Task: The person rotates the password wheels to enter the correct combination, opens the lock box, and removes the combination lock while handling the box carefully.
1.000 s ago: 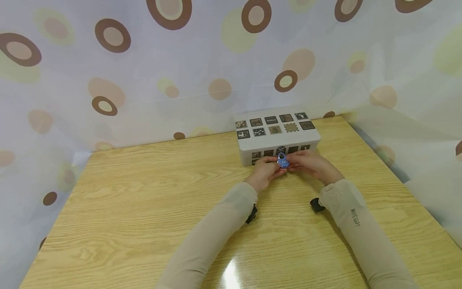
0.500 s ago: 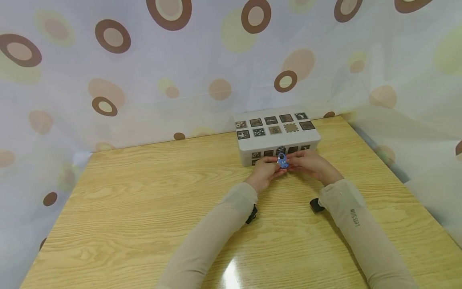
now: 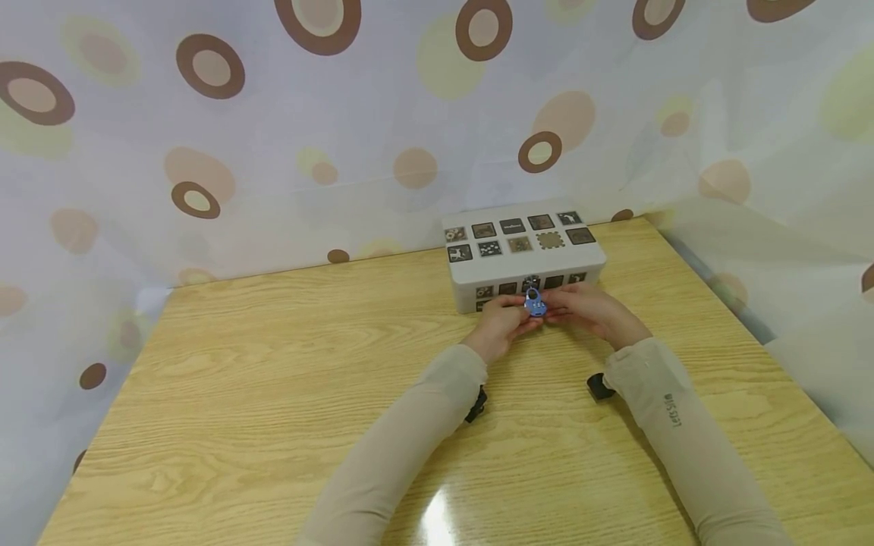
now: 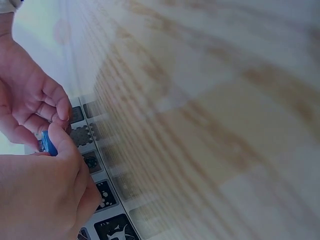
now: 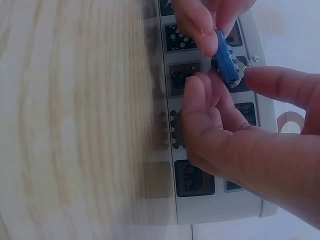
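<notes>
A small blue combination padlock (image 3: 536,305) with dials is at the metal clasp on the front of a white box (image 3: 526,265); whether its shackle is fastened cannot be told. My left hand (image 3: 497,326) pinches the padlock from the left, thumb and fingers on its blue body (image 5: 225,60). From the other side my right hand (image 3: 590,309) holds it, the thumb at the dial side and the curled fingers behind and below, as the right wrist view shows. In the left wrist view the hands hide most of the padlock (image 4: 48,143).
The box, covered with dark square picture stickers, stands at the back right of a wooden table (image 3: 273,394). A white curtain (image 3: 369,114) with brown and green circles hangs close behind it and along both sides.
The padlock tips slightly in the fingers half a second ago and is now back near its earlier angle. Both hands and the box stay in place.
</notes>
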Available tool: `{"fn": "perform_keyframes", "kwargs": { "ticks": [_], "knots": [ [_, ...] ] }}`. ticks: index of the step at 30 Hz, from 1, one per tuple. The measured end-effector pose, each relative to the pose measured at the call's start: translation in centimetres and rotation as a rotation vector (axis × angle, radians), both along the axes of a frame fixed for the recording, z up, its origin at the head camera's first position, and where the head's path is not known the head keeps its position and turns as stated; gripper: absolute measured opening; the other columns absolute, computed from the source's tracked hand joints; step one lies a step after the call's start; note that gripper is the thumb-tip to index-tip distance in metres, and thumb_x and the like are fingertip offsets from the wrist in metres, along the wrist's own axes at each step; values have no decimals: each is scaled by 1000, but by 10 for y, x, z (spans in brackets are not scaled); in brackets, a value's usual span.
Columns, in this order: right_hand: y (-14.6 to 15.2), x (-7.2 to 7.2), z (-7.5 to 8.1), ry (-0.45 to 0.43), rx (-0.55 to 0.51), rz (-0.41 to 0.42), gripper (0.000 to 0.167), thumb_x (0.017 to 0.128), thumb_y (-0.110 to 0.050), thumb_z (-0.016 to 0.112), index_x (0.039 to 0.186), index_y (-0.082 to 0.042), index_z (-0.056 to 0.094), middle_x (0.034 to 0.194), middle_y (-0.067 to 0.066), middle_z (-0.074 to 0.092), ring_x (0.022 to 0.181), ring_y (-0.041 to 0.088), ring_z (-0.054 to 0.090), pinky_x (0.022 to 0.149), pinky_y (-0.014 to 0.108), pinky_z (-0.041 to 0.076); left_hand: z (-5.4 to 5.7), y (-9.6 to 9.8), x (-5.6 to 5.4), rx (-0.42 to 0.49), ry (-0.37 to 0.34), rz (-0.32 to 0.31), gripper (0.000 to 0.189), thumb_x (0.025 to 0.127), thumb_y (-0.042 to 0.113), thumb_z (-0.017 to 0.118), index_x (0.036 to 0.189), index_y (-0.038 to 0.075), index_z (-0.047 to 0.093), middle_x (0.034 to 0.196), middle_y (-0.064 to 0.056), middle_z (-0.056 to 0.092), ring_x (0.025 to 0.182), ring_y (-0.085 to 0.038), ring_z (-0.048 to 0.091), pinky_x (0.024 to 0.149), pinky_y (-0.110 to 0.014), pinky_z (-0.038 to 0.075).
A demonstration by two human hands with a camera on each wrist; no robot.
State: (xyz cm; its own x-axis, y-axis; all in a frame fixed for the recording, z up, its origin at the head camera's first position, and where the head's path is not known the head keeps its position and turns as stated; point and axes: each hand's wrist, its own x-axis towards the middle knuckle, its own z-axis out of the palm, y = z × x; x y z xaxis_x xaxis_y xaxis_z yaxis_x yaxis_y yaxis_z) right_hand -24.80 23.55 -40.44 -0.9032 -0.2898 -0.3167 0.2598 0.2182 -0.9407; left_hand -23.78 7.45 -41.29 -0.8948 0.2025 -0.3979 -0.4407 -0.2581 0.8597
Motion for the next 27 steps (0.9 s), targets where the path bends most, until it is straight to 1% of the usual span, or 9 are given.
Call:
{"fn": "perform_keyframes", "kwargs": {
  "ticks": [3, 10, 12, 16, 19, 23, 27],
  "knots": [
    [0, -1, -2, 0, -4, 4, 49, 100, -11, 47, 132, 25, 34, 90, -2, 61, 81, 7, 60, 86, 22, 55, 1, 0, 0, 3, -1, 4, 28, 91, -16, 51, 118, -10, 54, 98, -18, 59, 100, -33, 65, 90, -32, 56],
    [0, 0, -1, 20, -5, 9, 49, 99, -6, 48, 133, 26, 31, 91, 0, 61, 82, 7, 60, 85, 23, 55, 1, 0, 0, -8, 1, 5, 26, 92, -14, 51, 117, -9, 54, 101, -19, 60, 101, -34, 64, 91, -32, 56],
    [0, 1, 0, 25, -1, 11, 49, 99, -5, 48, 133, 26, 31, 94, 2, 60, 82, 7, 60, 86, 23, 55, 1, -1, 0, -9, -3, 2, 25, 92, -14, 51, 117, -9, 54, 100, -18, 60, 102, -34, 64, 91, -32, 56],
    [-2, 2, 3, 50, 3, 20, 48, 98, -3, 47, 133, 26, 31, 106, 12, 58, 85, 6, 59, 92, 26, 54, 1, -1, 0, -7, -6, 4, 26, 92, -14, 52, 117, -9, 54, 99, -18, 59, 102, -34, 64, 91, -32, 56],
    [-2, 3, 3, 58, 6, 20, 47, 98, -1, 46, 133, 26, 30, 113, 17, 55, 86, 5, 59, 94, 27, 53, 1, 0, 0, -6, -8, 5, 26, 91, -15, 52, 116, -9, 54, 99, -19, 59, 100, -33, 65, 90, -31, 56],
    [-1, 2, 2, 53, 19, 9, 48, 97, -1, 48, 133, 25, 32, 110, 14, 57, 85, 4, 60, 90, 24, 54, 1, 0, 0, -15, -9, 2, 24, 92, -14, 52, 115, -9, 55, 96, -17, 59, 92, -29, 67, 88, -30, 57],
    [-1, 2, 1, 47, 11, 6, 49, 98, -7, 48, 132, 25, 33, 100, 6, 62, 83, 5, 62, 87, 23, 55, 0, 0, 0, -17, 6, -1, 23, 92, -13, 52, 115, -9, 55, 98, -17, 60, 88, -26, 67, 86, -29, 58]
  ]
}}
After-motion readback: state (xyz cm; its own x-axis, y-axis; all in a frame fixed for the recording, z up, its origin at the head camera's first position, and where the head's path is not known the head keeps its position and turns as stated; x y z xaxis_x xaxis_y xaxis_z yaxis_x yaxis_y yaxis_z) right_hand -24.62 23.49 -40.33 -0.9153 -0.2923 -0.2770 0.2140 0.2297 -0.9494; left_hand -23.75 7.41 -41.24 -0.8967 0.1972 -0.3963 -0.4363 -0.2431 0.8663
